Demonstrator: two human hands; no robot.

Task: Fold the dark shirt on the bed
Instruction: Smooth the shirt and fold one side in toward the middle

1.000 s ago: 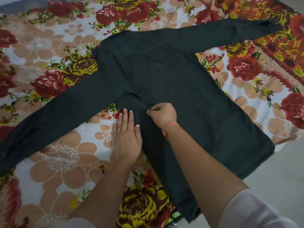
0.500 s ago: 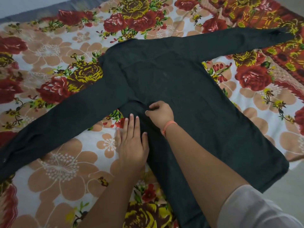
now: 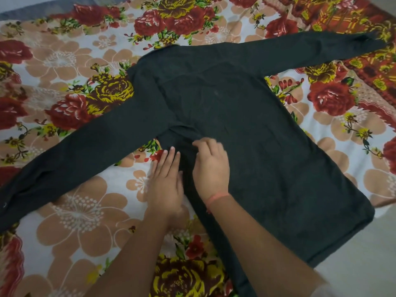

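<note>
At the armpit of the dark long-sleeved cloth shirt [image 3: 246, 125], the left grip [image 3: 166, 183] is pressing flat with fingers straight, and the right grip [image 3: 211, 168] is pinching a crease. I'd judge they are smoothing, and the next move is folding a sleeve inward.

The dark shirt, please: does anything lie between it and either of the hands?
Nothing visible does. The left hand lies flat at the side edge of the shirt, and the right hand pinches the cloth beside it.

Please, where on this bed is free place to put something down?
Free: bedsheet on the near side of the near sleeve, left of the left hand; also beyond the collar. Crowded: the armpit of the dark shirt, where the right hand pinches cloth.
</note>
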